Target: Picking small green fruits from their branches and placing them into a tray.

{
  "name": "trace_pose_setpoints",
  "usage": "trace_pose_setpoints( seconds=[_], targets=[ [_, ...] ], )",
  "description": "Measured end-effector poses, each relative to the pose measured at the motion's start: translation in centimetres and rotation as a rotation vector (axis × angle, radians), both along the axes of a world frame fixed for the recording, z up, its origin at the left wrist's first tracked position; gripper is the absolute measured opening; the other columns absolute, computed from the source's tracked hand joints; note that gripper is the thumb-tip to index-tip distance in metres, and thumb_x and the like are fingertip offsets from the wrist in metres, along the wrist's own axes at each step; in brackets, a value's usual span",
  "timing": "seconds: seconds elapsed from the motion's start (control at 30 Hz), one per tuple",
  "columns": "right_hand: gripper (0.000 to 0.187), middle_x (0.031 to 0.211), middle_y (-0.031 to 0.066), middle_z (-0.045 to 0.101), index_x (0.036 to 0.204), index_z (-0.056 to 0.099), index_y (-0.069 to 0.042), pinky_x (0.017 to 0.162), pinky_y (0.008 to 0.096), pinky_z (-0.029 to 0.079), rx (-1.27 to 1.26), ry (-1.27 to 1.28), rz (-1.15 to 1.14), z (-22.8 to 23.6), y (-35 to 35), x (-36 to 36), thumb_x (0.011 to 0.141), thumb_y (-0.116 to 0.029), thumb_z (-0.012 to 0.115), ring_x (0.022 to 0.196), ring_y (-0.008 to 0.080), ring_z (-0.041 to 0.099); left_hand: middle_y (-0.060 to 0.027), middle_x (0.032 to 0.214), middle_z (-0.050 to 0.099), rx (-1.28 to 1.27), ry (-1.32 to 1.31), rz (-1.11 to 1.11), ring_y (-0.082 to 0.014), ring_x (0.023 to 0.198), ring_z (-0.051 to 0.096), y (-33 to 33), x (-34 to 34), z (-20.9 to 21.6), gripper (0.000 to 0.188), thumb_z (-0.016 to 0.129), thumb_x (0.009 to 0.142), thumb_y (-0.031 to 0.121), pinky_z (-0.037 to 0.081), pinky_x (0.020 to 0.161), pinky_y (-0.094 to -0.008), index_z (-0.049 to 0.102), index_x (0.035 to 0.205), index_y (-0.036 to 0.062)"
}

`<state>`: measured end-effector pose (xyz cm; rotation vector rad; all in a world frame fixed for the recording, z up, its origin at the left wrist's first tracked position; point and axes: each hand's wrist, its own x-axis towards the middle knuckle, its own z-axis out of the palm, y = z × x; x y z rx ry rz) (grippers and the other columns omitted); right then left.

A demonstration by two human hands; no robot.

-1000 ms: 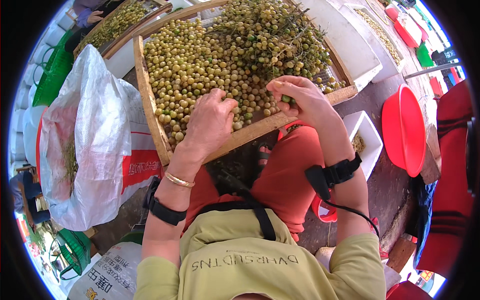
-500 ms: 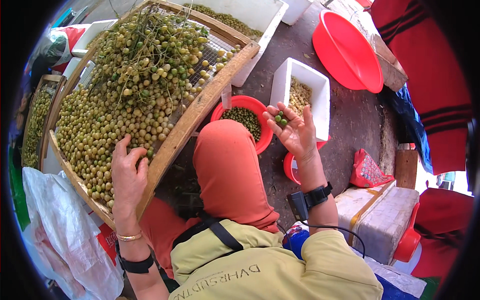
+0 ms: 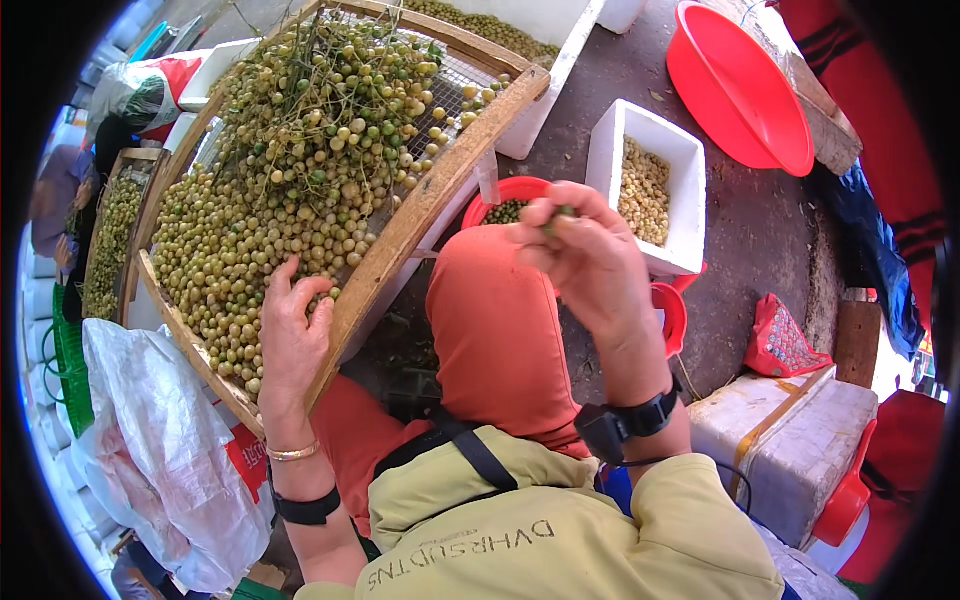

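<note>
A wood-framed mesh tray (image 3: 440,190) carries a heap of small round yellow-green fruits (image 3: 230,275), with a stemmed bunch (image 3: 340,110) on top. My left hand (image 3: 295,330) rests at the heap's near edge, beside the wooden frame. Its thumb and index finger close about a small green fruit (image 3: 334,293). Raised over my knee, my right hand (image 3: 595,260) has its fingers curled round green fruits (image 3: 562,213), partly hidden and slightly blurred. Just behind that hand stands a red bucket (image 3: 480,212) of green fruits (image 3: 507,211).
Right of the bucket is a white foam box (image 3: 690,215) of pale fruits (image 3: 645,190). A large red basin (image 3: 735,90) lies beyond. Closed foam box (image 3: 790,450) and red net bag (image 3: 785,335) are at right. White plastic sheeting (image 3: 160,430) hangs at left; another tray (image 3: 115,240) stands behind.
My right hand has turned over from palm up, and its fingers have curled in round the green fruits. The left hand keeps its place at the heap's edge. The whole view has shifted slightly.
</note>
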<state>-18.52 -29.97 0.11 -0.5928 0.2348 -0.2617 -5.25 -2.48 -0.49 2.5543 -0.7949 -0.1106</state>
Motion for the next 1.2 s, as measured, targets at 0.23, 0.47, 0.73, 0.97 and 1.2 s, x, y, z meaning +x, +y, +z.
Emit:
trace_pose_setpoints(
  seconds=[0.23, 0.47, 0.73, 0.97, 1.2],
  targets=[
    [0.028, 0.095, 0.0101, 0.063, 0.099, 0.059, 0.005, 0.074, 0.0265, 0.047, -0.722, -0.299, 0.122, 3.6, 14.6, 10.3, 0.074, 0.005, 0.045, 0.084, 0.0147, 0.059, -0.0210, 0.109, 0.051, -0.193, 0.050, 0.054, -0.0339, 0.104, 0.050, 0.6, -1.7, 1.9, 0.021, 0.055, 0.077, 0.004, 0.039, 0.088, -0.0393, 0.055, 0.097, -0.0038],
    [0.029, 0.090, 0.0081, 0.060, 0.106, 0.055, 0.004, 0.069, 0.0243, 0.050, -0.904, -0.246, -0.092, 3.5, 4.5, 3.6, 0.082, 0.008, 0.039, 0.078, 0.0120, 0.060, -0.0175, 0.119, 0.052, -0.002, 0.041, 0.072, -0.0305, 0.110, 0.051, 5.1, -1.8, 3.0, 0.026, 0.054, 0.077, 0.003, 0.039, 0.094, -0.0362, 0.057, 0.103, -0.0013],
    [0.027, 0.092, 0.0130, 0.062, 0.111, 0.054, 0.001, 0.069, 0.0264, 0.050, -1.315, 0.396, -0.825, -2.0, -13.3, -5.9, 0.085, -0.002, 0.050, 0.073, 0.0136, 0.062, -0.0179, 0.114, 0.055, -0.090, -0.095, 0.035, -0.0312, 0.105, 0.053, 3.1, -0.1, 2.3, 0.028, 0.058, 0.077, 0.006, 0.042, 0.089, -0.0358, 0.057, 0.105, -0.0003],
    [0.033, 0.092, 0.0171, 0.064, 0.112, 0.056, -0.001, 0.071, 0.0295, 0.047, -1.733, 0.629, -0.331, 0.9, -11.0, 1.0, 0.081, -0.013, 0.058, 0.078, 0.0184, 0.061, -0.0187, 0.100, 0.057, -0.101, -0.046, -0.019, -0.0339, 0.094, 0.055, 2.7, 0.0, 1.5, 0.024, 0.061, 0.074, 0.010, 0.044, 0.083, -0.0413, 0.060, 0.095, -0.0018],
    [0.051, 0.058, 0.0126, 0.058, 0.068, 0.063, 0.002, 0.057, 0.0359, 0.044, -1.707, 0.405, -0.001, 7.6, 0.2, 18.6, 0.080, -0.047, 0.054, 0.058, 0.0209, 0.058, -0.0169, 0.102, 0.058, -0.227, 0.073, 0.036, -0.0324, 0.095, 0.056, 3.4, -1.5, 3.0, 0.023, 0.060, 0.075, 0.009, 0.046, 0.082, -0.0366, 0.059, 0.096, -0.0007]
  ],
)
